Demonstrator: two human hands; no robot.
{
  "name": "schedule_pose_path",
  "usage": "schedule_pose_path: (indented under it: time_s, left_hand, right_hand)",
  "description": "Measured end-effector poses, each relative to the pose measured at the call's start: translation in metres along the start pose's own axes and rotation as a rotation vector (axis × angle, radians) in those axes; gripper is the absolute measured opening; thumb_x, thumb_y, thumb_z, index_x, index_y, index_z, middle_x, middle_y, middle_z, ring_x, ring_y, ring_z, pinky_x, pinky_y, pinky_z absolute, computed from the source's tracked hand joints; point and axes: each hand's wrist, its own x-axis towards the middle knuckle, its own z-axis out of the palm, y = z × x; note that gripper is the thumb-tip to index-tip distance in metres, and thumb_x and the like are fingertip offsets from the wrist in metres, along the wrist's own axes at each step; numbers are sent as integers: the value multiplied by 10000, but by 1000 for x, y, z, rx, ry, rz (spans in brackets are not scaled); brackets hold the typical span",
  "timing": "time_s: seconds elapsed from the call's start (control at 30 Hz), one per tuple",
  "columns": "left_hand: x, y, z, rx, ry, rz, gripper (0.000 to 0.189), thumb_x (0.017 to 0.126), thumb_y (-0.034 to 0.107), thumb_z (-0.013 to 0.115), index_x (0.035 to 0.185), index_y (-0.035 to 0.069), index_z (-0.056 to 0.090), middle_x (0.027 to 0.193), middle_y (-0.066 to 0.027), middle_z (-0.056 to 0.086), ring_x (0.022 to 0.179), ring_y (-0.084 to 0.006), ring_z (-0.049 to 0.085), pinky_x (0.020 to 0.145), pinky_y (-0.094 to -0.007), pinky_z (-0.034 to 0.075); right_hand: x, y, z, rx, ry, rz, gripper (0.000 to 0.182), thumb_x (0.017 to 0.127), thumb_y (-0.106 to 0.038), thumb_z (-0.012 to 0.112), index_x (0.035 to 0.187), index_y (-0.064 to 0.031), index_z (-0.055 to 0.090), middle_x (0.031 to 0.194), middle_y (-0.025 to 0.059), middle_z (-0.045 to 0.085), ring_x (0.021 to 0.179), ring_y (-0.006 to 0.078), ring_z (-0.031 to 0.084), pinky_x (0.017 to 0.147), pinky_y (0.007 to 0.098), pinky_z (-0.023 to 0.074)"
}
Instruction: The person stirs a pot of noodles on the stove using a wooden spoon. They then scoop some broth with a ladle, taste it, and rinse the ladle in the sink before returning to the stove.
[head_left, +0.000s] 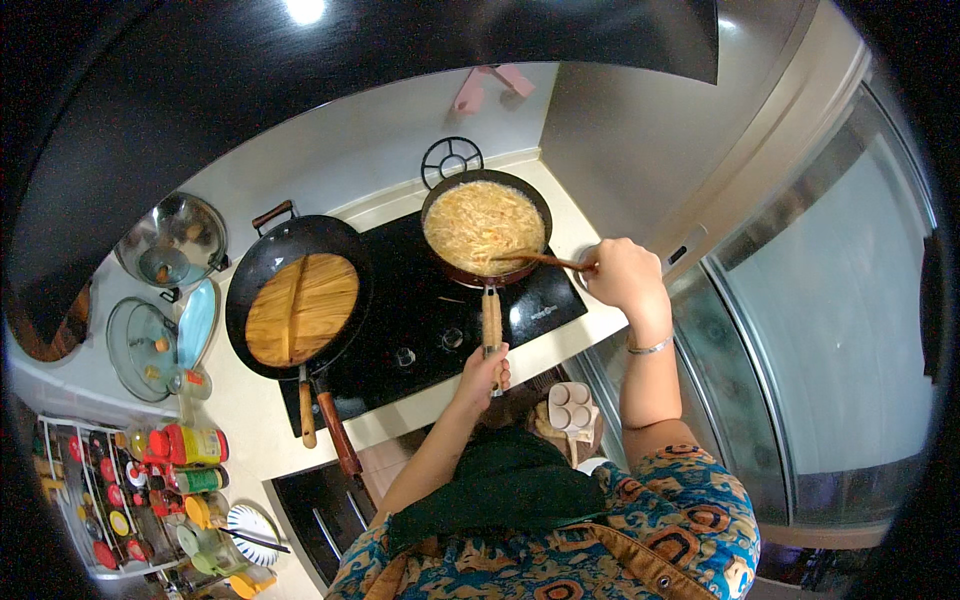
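Observation:
A deep dark frying pan (551, 217) stands on the right side of the black cooktop (409, 300). Pale, shredded-looking food in liquid (480, 221) fills much of it. My left hand (480, 376) grips the far end of the pan's wooden handle (491, 319), which points towards me. In my right hand (626, 277) is a brown wooden stirring utensil (551, 259), held from the right across the pan's rim. Its tip sits in the food near the front of the pan, so the end's shape is hidden.
A black wok (247, 292) with a round wooden lid (300, 311) inside occupies the cooktop's left. Glass lids (142, 345) lean on the wall. Several jars (191, 444), a rack (112, 495) and a striped plate (251, 532) crowd the left counter. A range hood (375, 45) overhangs the stove.

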Motion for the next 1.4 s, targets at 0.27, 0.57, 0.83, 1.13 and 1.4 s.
schedule_pose_path:
  time_s: [0.27,0.57,0.83,1.13,1.4]
  left_hand:
    - [-3,2,2,11,-21,10,237,890,233,631,981,81,474,689,-9,522,520,-96,495,455,-253,407]
    - [-1,0,0,3,1,20,236,890,228,633,947,89,450,677,-15,523,515,-99,496,436,-257,404]
    - [-2,4,4,-10,2,-7,238,891,223,631,920,102,428,673,-13,520,510,-104,495,429,-258,401]
    - [-3,3,3,-4,8,12,232,888,225,634,920,97,442,674,-11,515,513,-104,496,437,-262,403]
    - [0,1,1,-4,14,11,236,887,225,637,931,92,448,674,-14,512,504,-103,494,426,-257,399]
  right_hand:
    - [41,3,42,144,91,58,155,720,-147,637,846,-98,714,876,185,674,833,345,663,744,419,536]
    - [45,2,50,340,220,39,180,750,-181,644,882,-71,700,885,205,662,838,368,646,760,434,523]
    - [64,-2,105,337,202,51,179,755,-146,643,895,-44,686,845,231,654,832,386,643,760,449,519]
    - [-11,-9,73,272,76,-27,177,704,-109,645,872,-58,662,799,209,654,772,362,655,682,455,535]
    - [-44,10,29,239,-34,-74,262,714,-141,714,967,-73,698,842,198,662,822,333,653,742,408,518]
